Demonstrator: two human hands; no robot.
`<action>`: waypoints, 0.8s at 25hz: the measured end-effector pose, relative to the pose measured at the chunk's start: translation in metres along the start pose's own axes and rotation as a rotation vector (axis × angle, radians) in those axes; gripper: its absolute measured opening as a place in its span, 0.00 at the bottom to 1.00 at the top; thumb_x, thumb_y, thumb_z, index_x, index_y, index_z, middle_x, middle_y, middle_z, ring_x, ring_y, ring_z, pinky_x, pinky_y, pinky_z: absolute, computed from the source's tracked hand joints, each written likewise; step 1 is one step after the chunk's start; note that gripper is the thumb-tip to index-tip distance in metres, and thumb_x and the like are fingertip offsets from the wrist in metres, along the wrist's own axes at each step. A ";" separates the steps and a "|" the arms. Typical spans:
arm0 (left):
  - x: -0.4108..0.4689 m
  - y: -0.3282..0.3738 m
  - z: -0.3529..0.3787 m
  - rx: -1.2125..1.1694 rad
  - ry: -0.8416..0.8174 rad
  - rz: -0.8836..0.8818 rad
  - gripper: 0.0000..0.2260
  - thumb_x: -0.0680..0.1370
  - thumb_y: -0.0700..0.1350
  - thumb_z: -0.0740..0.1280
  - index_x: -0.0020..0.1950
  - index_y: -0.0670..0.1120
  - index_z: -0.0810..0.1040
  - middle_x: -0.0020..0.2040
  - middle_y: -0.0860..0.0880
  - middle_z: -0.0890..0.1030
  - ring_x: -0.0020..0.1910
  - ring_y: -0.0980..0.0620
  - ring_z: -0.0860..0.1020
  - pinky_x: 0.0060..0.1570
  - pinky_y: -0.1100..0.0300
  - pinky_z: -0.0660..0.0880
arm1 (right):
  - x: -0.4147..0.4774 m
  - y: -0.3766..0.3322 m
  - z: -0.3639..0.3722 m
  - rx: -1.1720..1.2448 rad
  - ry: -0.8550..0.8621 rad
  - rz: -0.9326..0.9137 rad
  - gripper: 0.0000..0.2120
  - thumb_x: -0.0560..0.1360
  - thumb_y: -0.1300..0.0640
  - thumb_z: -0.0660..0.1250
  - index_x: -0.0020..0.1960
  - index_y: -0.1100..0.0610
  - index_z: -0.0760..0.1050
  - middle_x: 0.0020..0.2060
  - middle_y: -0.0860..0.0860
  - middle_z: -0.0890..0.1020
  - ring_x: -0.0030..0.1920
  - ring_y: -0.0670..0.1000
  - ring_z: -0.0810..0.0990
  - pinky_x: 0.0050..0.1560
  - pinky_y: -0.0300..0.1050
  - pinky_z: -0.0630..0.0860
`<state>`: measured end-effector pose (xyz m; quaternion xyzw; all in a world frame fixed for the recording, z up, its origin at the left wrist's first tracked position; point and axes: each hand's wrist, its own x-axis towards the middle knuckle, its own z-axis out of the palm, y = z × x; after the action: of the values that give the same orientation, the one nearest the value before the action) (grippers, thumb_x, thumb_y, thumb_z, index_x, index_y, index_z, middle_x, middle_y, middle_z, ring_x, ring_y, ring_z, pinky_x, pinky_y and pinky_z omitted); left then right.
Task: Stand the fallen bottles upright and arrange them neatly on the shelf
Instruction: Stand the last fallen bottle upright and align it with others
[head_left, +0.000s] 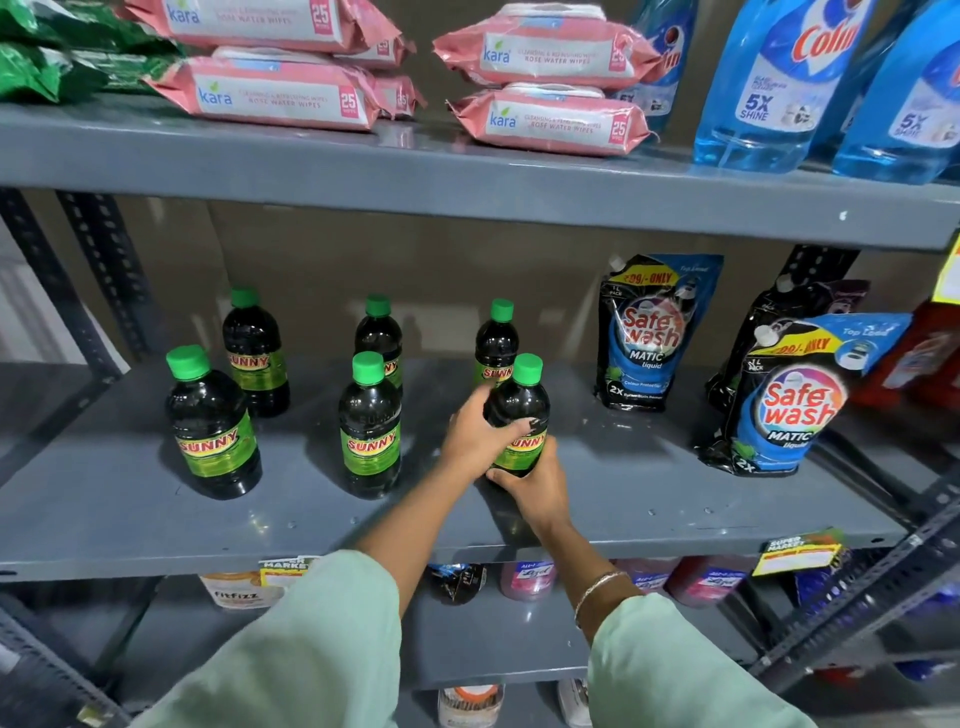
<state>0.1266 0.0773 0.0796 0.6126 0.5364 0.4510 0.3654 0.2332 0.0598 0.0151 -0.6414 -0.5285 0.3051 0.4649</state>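
Observation:
Several dark Sunny bottles with green caps stand upright on the grey middle shelf (649, 499), in two rows. The front row holds a left bottle (210, 423), a middle bottle (370, 426) and a right bottle (519, 405). Behind them stand a back left bottle (254, 353), a back middle bottle (378, 335) and a back right bottle (497, 340). My left hand (475, 439) wraps the front right bottle from its left side. My right hand (535, 480) cups the same bottle at its base. That bottle is upright on the shelf.
Two Safewash refill pouches (644, 332) (784, 400) stand to the right of the bottles. Pink Kara wipe packs (545, 117) and blue Colin bottles (774, 78) fill the upper shelf. More products sit on the lower shelf (493, 649). A slotted steel upright (852, 597) runs at the right.

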 end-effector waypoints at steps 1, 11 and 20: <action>0.003 0.003 0.001 0.016 -0.036 0.001 0.24 0.66 0.46 0.74 0.61 0.51 0.73 0.58 0.48 0.80 0.59 0.49 0.76 0.52 0.62 0.68 | -0.001 0.000 -0.002 -0.014 -0.002 -0.005 0.26 0.63 0.60 0.78 0.54 0.53 0.66 0.51 0.53 0.80 0.50 0.52 0.77 0.48 0.44 0.73; -0.041 0.003 -0.005 0.076 -0.020 0.024 0.20 0.63 0.53 0.75 0.52 0.54 0.73 0.50 0.50 0.83 0.51 0.48 0.80 0.53 0.48 0.76 | -0.038 0.008 -0.016 -0.051 -0.049 -0.039 0.28 0.63 0.58 0.78 0.58 0.56 0.69 0.49 0.51 0.81 0.49 0.51 0.78 0.48 0.42 0.73; -0.068 -0.002 -0.024 0.105 0.380 0.215 0.17 0.70 0.49 0.71 0.56 0.49 0.72 0.52 0.49 0.75 0.52 0.50 0.74 0.45 0.53 0.74 | -0.103 -0.007 0.019 -0.094 0.328 -0.158 0.24 0.66 0.54 0.76 0.50 0.56 0.63 0.47 0.49 0.66 0.51 0.51 0.69 0.47 0.42 0.69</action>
<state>0.1022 0.0100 0.0746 0.5884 0.5501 0.5662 0.1751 0.1874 -0.0340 0.0038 -0.6601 -0.5081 0.1339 0.5368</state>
